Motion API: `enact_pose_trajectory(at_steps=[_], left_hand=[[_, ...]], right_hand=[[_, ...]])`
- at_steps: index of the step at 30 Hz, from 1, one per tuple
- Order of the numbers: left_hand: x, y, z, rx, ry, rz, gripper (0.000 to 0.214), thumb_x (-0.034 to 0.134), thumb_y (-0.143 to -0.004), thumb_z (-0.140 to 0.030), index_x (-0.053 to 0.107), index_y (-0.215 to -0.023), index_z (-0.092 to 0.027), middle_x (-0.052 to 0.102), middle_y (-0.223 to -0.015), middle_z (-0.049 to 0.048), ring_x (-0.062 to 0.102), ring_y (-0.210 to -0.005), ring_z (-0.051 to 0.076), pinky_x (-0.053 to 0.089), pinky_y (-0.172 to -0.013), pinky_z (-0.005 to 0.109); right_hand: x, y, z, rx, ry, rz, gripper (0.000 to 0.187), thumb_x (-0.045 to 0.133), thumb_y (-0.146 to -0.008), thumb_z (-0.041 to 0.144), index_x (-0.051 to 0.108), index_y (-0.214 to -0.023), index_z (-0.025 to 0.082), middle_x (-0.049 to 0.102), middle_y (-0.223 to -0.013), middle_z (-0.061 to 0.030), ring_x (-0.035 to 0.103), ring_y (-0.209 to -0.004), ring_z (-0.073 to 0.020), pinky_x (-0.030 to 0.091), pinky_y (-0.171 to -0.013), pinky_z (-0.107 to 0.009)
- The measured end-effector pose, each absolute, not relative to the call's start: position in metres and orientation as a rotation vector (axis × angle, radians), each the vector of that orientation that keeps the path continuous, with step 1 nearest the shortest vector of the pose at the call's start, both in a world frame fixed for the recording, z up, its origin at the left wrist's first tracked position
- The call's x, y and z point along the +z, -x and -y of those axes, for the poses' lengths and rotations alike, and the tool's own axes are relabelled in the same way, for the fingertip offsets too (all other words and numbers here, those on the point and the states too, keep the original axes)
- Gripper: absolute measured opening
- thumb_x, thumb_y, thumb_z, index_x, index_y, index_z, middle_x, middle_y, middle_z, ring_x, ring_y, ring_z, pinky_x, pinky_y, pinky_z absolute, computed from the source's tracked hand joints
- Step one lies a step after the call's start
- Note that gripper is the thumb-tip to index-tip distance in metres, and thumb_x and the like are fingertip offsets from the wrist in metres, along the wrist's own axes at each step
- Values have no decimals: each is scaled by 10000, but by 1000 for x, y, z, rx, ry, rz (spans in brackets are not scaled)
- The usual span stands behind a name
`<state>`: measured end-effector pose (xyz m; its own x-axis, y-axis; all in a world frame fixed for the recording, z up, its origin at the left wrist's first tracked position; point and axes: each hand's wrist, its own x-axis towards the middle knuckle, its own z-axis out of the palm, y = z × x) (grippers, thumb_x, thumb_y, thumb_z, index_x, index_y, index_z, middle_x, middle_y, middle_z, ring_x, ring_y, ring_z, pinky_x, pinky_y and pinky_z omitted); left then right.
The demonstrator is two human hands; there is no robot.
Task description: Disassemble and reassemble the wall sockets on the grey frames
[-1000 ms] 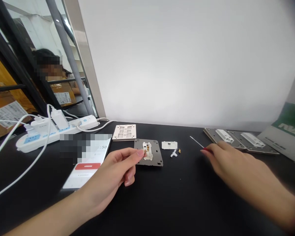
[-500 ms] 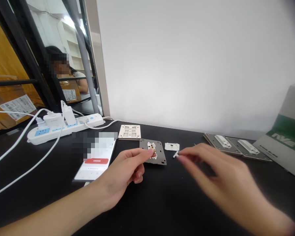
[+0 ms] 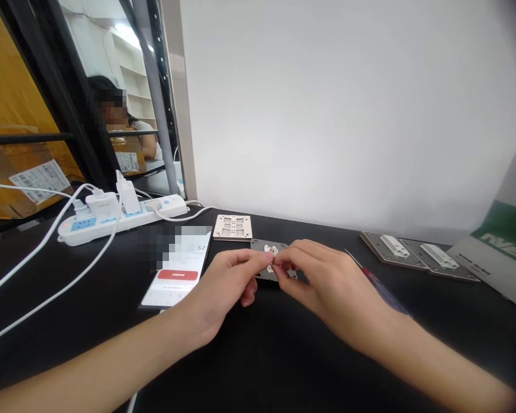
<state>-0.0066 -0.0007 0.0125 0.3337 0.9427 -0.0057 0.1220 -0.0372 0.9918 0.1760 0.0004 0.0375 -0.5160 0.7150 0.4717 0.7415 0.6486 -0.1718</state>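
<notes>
A grey socket plate with a white insert lies flat on the black table. My left hand rests at its left edge, thumb and forefinger pinched against the insert. My right hand covers the plate's right side, its fingertips pinched on a small part at the insert; the part is too small to name. The fingertips of both hands almost touch. A red-handled screwdriver lies on the table just behind my right wrist.
A beige frame plate lies behind the socket. A phone with a lit screen lies to the left, a white power strip with chargers beyond it. Two grey plates and a green-and-white box stand at the right. A person sits behind the glass at far left.
My right hand has moved left from the screwdriver, past the small white parts, to the socket plate, where it now pinches at the insert. My left hand has stayed on the plate.
</notes>
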Motion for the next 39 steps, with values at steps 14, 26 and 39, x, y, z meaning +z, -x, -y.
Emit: enact_pose_trajectory(at_steps=[14,26,39], left_hand=[[4,18,-36,643,-2528,-1131,836,534,-851,-649,211,-1496,-227,271,-1564,108,236,-1435,317,230,-1158,501],[8,22,-36,588,-2433,-1037,848,734,-690,-587,358,-1397,-308,483,-1369,67,435,-1229,363,454,-924,473],[8,26,-22,543,-2428,-1030,874,725,-674,-634,352,-1398,-317,456,-1392,45,356,-1272,354,423,-974,482]], right_hand=[[38,-185,-58,304,1312,2715,183,503,-851,230,606,-705,192,615,-618,10,496,-532,-119,336,-523,-249],[57,-175,-45,140,1359,2934,184,530,-835,160,647,-695,187,638,-708,-39,601,-648,-178,350,-538,-259],[57,-186,-19,92,1274,2864,229,484,-876,145,683,-805,233,607,-795,-11,554,-658,-136,355,-561,-260]])
